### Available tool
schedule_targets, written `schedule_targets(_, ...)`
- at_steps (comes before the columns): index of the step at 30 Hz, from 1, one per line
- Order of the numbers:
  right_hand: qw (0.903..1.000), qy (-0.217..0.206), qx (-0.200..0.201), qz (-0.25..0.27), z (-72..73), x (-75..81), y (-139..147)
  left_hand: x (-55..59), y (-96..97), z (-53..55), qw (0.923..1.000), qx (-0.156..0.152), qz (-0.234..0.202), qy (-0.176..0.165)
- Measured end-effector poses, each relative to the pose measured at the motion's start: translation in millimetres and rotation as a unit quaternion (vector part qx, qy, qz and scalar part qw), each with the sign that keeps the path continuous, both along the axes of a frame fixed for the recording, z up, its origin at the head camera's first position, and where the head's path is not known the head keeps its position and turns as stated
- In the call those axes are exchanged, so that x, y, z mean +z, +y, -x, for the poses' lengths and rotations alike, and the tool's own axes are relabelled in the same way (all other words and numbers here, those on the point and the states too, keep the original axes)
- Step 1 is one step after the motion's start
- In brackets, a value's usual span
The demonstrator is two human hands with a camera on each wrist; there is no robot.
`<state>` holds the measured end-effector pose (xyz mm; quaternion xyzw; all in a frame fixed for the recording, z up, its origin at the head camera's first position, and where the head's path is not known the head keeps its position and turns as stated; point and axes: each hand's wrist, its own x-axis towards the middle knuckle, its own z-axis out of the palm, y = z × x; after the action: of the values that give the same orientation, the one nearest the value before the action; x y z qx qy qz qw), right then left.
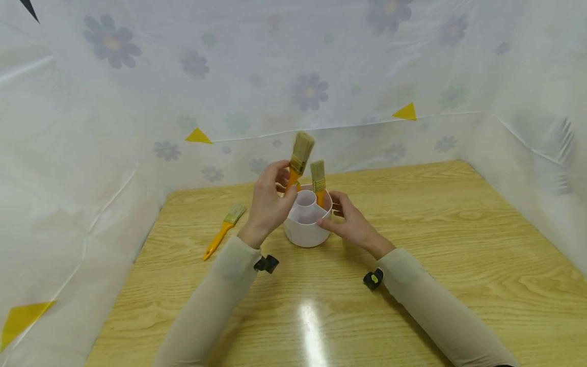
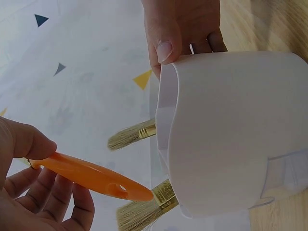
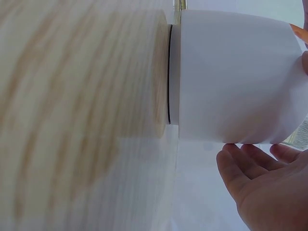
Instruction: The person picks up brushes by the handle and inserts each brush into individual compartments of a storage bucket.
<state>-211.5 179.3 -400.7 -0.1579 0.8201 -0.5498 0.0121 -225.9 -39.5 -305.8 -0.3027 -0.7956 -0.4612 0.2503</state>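
Note:
My left hand (image 1: pixel 271 204) holds a paintbrush (image 1: pixel 301 152) by its orange handle, bristles up, above a white round divided organizer (image 1: pixel 306 235). In the left wrist view, thumb and fingers pinch that handle near the ferrule, and its holed end points at the organizer's opening. My right hand (image 1: pixel 352 223) steadies the organizer from the right, its thumb at the rim and fingertips against the outer wall. One upright paintbrush (image 1: pixel 318 176) stands inside; a second paintbrush (image 2: pixel 144 208) shows in the left wrist view, mostly hidden behind my left hand in the head view.
Another orange-handled paintbrush (image 1: pixel 222 235) lies on the wooden table (image 1: pixel 435 229), left of the organizer. Pale flowered plastic sheeting (image 1: pixel 257 66) hangs behind the table and along its sides, with yellow triangles (image 1: pixel 405 112) on it.

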Motion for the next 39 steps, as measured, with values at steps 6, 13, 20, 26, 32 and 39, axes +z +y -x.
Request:
schedule_targets(6,1.0000,0.008,-0.001,0.001,1.3,-1.7,0,1.0,3.8,2.3,1.0000,-0.005,0.002,0.002)
schedule_targets(13,1.0000,0.009,0.001,0.000,0.8,-0.8,-1,2.1,8.3,3.5,0.9999,-0.009,-0.003,0.006)
schedule_targets(20,0.9999,0.010,0.003,-0.002,1.0,-0.7,-1,3.1,14.2,6.3,0.9999,-0.009,-0.014,0.004)
schedule_targets(26,1.0000,0.009,0.000,-0.001,1.3,-2.0,0,1.5,17.2,9.7,0.9999,-0.007,-0.015,-0.004)
schedule_targets(32,0.9999,0.010,0.004,0.002,0.7,-1.1,0,-1.1,19.5,15.7,0.9994,-0.009,-0.032,-0.008)
schedule_targets(39,1.0000,0.001,-0.001,-0.004,0.9,-1.4,0,-1.7,22.9,17.9,0.9991,-0.013,-0.038,-0.017)
